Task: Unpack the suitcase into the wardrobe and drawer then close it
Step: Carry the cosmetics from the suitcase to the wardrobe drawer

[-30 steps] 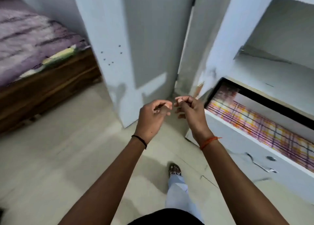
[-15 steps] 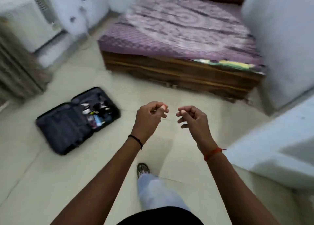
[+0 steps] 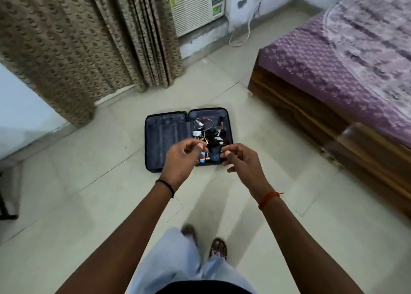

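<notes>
A dark suitcase point(image 3: 165, 138) lies open flat on the tiled floor in front of me. Its left half shows only bare lining. Its right half holds several small things, among them white cables and a charger point(image 3: 205, 130). My left hand point(image 3: 183, 160) and my right hand point(image 3: 242, 161) hover side by side in the air above the suitcase's near edge. Their fingers are loosely curled and hold nothing. The wardrobe and the drawer are out of view.
A bed with a purple cover point(image 3: 338, 56) on a wooden frame point(image 3: 311, 113) stands to the right. A patterned curtain point(image 3: 89, 40) hangs at the back left beside a white air unit point(image 3: 195, 5). A white cable point(image 3: 245, 33) trails on the floor. My feet point(image 3: 218, 247) are below.
The view has swung left from the wardrobe and open drawer, past the bed, to the suitcase straight ahead. Both hands stay raised and empty.
</notes>
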